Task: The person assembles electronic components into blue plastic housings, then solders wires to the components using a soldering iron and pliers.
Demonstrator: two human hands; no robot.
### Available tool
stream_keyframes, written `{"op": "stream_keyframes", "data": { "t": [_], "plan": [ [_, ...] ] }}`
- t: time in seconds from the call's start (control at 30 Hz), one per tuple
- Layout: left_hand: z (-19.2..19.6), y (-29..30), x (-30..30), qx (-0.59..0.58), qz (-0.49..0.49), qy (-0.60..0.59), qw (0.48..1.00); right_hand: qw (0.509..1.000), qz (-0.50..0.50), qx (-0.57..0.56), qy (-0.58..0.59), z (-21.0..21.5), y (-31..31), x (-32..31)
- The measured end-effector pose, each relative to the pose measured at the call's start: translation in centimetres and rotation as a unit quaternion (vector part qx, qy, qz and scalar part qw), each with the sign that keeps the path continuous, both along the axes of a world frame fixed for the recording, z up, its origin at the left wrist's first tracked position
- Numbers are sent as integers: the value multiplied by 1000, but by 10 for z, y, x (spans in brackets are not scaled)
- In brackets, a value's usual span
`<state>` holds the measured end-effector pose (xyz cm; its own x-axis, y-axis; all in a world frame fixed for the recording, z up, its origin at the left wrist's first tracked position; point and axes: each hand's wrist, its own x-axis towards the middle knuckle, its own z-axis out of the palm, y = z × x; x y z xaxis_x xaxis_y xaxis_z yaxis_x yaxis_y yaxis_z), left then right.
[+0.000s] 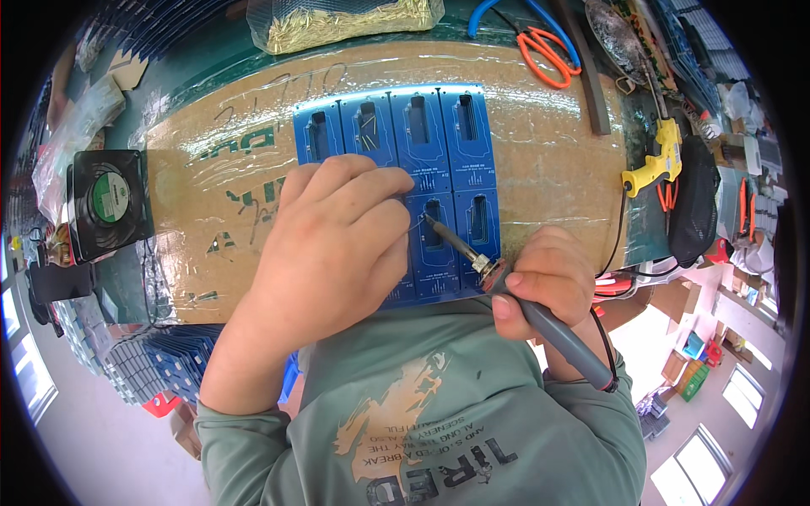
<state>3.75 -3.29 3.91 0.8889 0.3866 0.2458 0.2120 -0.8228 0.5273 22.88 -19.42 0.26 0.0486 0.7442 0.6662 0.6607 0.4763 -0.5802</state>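
A blue panel of circuit boards, with several oblong slots, lies on taped brown cardboard. My right hand grips a soldering iron by its grey handle. The iron slants up and left, its tip at the left edge of a slot in the nearer row. My left hand lies over the panel's left part, fingers curled and closed. Its fingertips are near the iron's tip, and whatever they pinch is hidden. A few thin metal pins lie in a slot of the far row.
A clear plastic tray of brass-coloured pins stands at the far edge. On the left is a black fan. To the right lie a yellow glue gun, a black pouch and a dark bar. An orange coiled cord is beyond the panel.
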Motion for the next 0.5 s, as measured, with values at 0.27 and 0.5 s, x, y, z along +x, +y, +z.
{"op": "stream_keyframes", "data": {
  "t": [0.27,0.5],
  "plan": [
    [0,-1,1,6,-2,1,1000,1000,2,0,7,-1,-1,-2],
    [0,-1,1,15,0,2,1000,1000,1,7,3,0,-3,-2]
  ]
}}
